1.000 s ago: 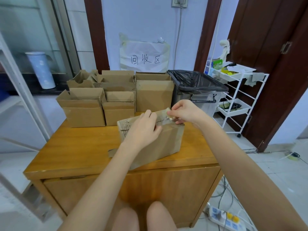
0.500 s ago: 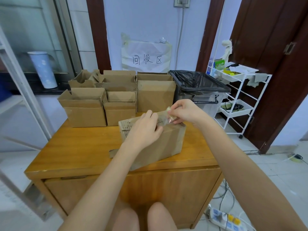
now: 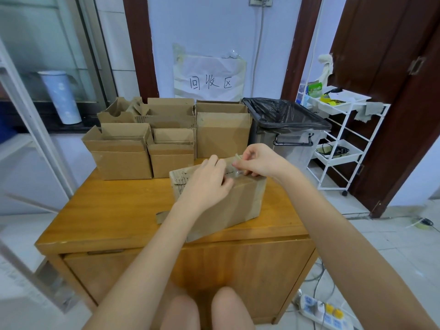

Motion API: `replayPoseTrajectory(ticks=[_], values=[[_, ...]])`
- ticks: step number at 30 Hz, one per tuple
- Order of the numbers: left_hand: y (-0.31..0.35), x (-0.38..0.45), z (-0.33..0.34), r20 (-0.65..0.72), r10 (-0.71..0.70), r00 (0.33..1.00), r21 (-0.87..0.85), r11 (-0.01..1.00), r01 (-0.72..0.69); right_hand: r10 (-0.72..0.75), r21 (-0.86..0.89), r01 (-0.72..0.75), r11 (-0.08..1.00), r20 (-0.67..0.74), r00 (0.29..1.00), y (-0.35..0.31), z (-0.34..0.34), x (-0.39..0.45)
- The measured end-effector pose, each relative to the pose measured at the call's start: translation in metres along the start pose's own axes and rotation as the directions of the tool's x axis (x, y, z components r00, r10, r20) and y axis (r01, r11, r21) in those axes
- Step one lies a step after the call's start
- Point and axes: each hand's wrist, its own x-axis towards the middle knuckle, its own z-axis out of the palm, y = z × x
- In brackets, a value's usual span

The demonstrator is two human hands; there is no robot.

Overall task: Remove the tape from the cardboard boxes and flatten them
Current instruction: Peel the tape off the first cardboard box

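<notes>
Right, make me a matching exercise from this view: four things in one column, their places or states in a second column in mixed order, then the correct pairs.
Things
1. brown sealed cardboard box
2. black-lined grey rubbish bin
3. white wire trolley
4. clear strip of tape

Places or states
A. pinched by the right hand
B. against the dark door, on the right
C. under the left hand, on the wooden cabinet
D. behind the cabinet's right corner

Pairs: 1-C, 2-D, 3-B, 4-A

Bare orange-brown wooden tabletop (image 3: 114, 210) lies free to my left; open brown cardboard boxes (image 3: 171, 139) wall off the far edge, the black-lined grey bin (image 3: 285, 129) blocks rightward.
</notes>
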Motion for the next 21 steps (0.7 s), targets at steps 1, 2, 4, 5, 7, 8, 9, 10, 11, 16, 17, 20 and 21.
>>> replayPoseTrajectory(ticks=[1,2,4,5,7,8,9,10,11,16,17,20,21], values=[[0.0,0.0,0.0,0.002,0.001,1.0,-0.008,1.0,-0.001,-0.002,0.009,0.002,1.0,0.002,1.0,0.0,0.001,0.0],[0.001,0.0,-0.001,0.002,0.005,1.0,-0.015,1.0,-0.005,-0.004,0.017,0.004,1.0,0.01,1.0,-0.001,0.001,0.0],[0.001,0.0,-0.001,0.004,0.007,1.0,-0.021,1.0,-0.007,-0.004,0.013,0.004,1.0,0.03,1.0,-0.004,0.0,-0.001],[0.0,0.0,-0.001,0.004,0.005,1.0,-0.019,1.0,-0.005,-0.003,0.009,0.003,1.0,0.038,0.999,-0.004,-0.001,-0.001],[0.0,0.0,-0.001,0.001,0.002,1.0,-0.012,1.0,-0.002,0.001,0.001,-0.001,1.0,0.06,0.998,-0.004,-0.003,-0.001],[0.0,-0.001,-0.001,-0.001,0.002,1.0,-0.008,1.0,-0.002,0.0,-0.005,0.0,1.0,0.072,0.997,-0.004,-0.004,-0.002],[0.0,0.0,-0.001,-0.002,0.002,1.0,-0.004,1.0,-0.002,-0.002,-0.009,0.002,1.0,0.08,0.997,-0.003,-0.005,-0.001],[0.0,0.0,-0.001,-0.001,0.001,1.0,-0.001,1.0,-0.001,0.0,-0.015,0.001,1.0,0.077,0.997,-0.003,-0.004,-0.001],[0.0,0.0,-0.001,0.001,0.001,1.0,0.0,1.0,-0.001,0.004,-0.021,-0.003,1.0,0.058,0.998,-0.002,-0.003,0.0],[0.002,-0.001,-0.002,-0.002,0.01,1.0,-0.001,1.0,-0.01,0.029,-0.074,-0.032,0.997,-0.034,0.999,-0.002,0.005,0.006],[0.002,-0.001,-0.002,-0.002,0.009,1.0,0.001,1.0,-0.009,0.038,-0.093,-0.042,0.995,-0.038,0.999,-0.003,0.006,0.008],[0.001,0.0,-0.002,0.003,0.005,1.0,0.015,1.0,-0.006,0.042,-0.213,-0.052,0.976,-0.052,0.998,-0.006,0.0,0.014],[0.001,0.0,-0.002,0.007,0.006,1.0,0.019,1.0,-0.006,0.038,-0.243,-0.051,0.969,-0.059,0.998,-0.007,-0.006,0.015]])
